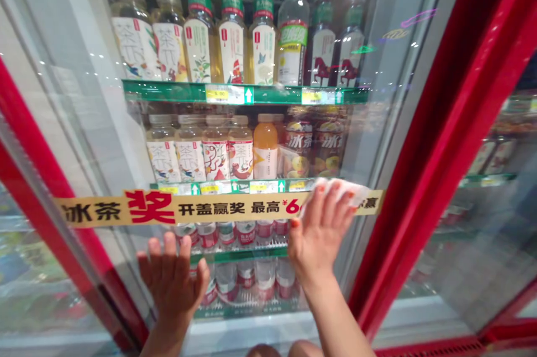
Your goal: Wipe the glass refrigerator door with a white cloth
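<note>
My right hand (321,228) lies flat over a folded white cloth (356,192), either a wipe or a tissue, and holds it against the glass door (356,139) of a drinks cooler. The cloth covers part of a beige printed strip (218,207) that runs across the glass. Lower and to the left, my left hand (172,278) is raised with its fingers up and its thumb apart, holding nothing. Whether its palm touches the glass cannot be made out.
Behind the glass, bottled drinks (232,32) line the green-edged upper shelf (163,91). More bottles (264,147) stand on the shelves below. A red door frame (444,139) rises on the right, and another red frame (62,217) slants along the left. Knees (304,348) show at the bottom.
</note>
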`<state>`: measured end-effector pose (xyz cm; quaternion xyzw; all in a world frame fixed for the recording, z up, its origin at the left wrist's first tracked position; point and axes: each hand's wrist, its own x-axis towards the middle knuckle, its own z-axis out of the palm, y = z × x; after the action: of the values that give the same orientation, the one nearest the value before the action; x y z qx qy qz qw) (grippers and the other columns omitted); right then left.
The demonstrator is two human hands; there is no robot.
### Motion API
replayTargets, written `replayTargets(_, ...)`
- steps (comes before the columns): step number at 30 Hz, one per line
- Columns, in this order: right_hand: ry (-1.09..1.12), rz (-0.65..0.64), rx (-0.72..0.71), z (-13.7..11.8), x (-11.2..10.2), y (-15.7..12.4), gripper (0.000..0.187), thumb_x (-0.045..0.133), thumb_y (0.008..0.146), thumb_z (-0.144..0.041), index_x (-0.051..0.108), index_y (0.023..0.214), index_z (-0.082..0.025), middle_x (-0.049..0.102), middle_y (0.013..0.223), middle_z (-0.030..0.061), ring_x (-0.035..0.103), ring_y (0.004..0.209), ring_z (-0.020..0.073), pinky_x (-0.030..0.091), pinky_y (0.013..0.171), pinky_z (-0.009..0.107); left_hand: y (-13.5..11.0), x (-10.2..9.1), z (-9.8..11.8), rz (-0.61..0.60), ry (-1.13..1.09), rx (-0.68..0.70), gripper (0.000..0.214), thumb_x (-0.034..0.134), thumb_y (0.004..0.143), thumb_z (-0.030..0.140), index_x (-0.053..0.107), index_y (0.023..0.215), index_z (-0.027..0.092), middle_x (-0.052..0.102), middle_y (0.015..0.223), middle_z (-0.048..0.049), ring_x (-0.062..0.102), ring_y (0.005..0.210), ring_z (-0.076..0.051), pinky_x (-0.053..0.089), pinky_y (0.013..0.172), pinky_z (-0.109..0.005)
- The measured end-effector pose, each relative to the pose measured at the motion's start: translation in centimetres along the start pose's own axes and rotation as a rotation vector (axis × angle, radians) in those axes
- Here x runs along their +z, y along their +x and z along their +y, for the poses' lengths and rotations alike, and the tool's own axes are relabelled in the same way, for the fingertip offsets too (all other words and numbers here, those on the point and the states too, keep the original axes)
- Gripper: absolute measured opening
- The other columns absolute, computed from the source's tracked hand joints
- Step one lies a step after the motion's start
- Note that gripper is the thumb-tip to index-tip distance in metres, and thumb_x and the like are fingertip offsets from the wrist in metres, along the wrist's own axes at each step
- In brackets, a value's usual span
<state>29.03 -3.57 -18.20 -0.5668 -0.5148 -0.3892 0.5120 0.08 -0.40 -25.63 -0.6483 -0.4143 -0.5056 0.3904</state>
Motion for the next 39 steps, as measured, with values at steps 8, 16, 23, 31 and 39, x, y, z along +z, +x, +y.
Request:
replayTargets(8, -0.040, -0.080, -0.306, 2.0, -1.2, -6.9, 0.077, 0.050, 0.109, -0.043, 0.023, 0.181, -0.032, 0.025, 0.188, 0.0007, 0.003, 0.178, 0.0305, 0.014, 0.144, 0.061, 0.4, 0.2, 0.3, 0.085, 0.011, 0.058, 0.092, 0.061, 0.092, 0.026, 0.030, 0.178, 0.024, 0.024, 0.187, -0.0085, 0.017, 0.177, -0.031, 0.010, 0.147, -0.057)
replayTargets(16, 0.033, -0.061, -0.063, -2.4, -0.3, -0.2, 0.079, 0.037, 0.113, -0.047, 0.005, 0.182, -0.026, 0.006, 0.191, 0.0070, -0.003, 0.177, 0.0386, 0.012, 0.140, 0.075, 1.3, -0.3, 0.8, 0.078, 0.030, 0.084, 0.088, 0.060, 0.096, 0.023, 0.028, 0.178, 0.017, 0.021, 0.188, -0.0121, 0.013, 0.178, -0.030, 0.006, 0.147, -0.050)
replayTargets(23, 0.005, -0.138, -0.198, 2.3, -1.2, -7.0, 0.080, 0.043, 0.112, -0.038, 0.005, 0.182, -0.030, -0.005, 0.191, -0.0014, -0.008, 0.178, 0.0292, 0.004, 0.144, 0.064, 1.0, -0.4, 0.9, 0.048, 0.024, 0.060, 0.093, 0.065, 0.095, 0.021, 0.025, 0.179, 0.020, 0.020, 0.188, -0.0100, 0.011, 0.178, -0.029, 0.007, 0.147, -0.051)
replayTargets(31, 0.056, -0.175, -0.118, -3.0, 0.2, -5.9, 0.084, 0.046, 0.109, -0.048, 0.009, 0.182, -0.030, 0.013, 0.191, 0.0050, -0.007, 0.177, 0.0399, 0.011, 0.139, 0.078, 1.4, -0.5, 1.1, 0.072, 0.006, 0.073, 0.085, 0.060, 0.100, 0.023, 0.029, 0.178, 0.016, 0.021, 0.188, -0.0124, 0.013, 0.178, -0.030, 0.005, 0.147, -0.048)
replayTargets(39, 0.011, -0.158, -0.016, 3.9, -0.7, -9.4, 0.083, 0.045, 0.111, -0.036, 0.002, 0.182, -0.031, -0.005, 0.191, 0.0072, -0.008, 0.176, 0.0421, 0.014, 0.135, 0.085, 0.9, -0.3, 0.9, 0.062, 0.016, 0.058, 0.090, 0.063, 0.097, 0.022, 0.025, 0.179, 0.019, 0.021, 0.188, -0.0130, 0.011, 0.178, -0.030, 0.009, 0.147, -0.057)
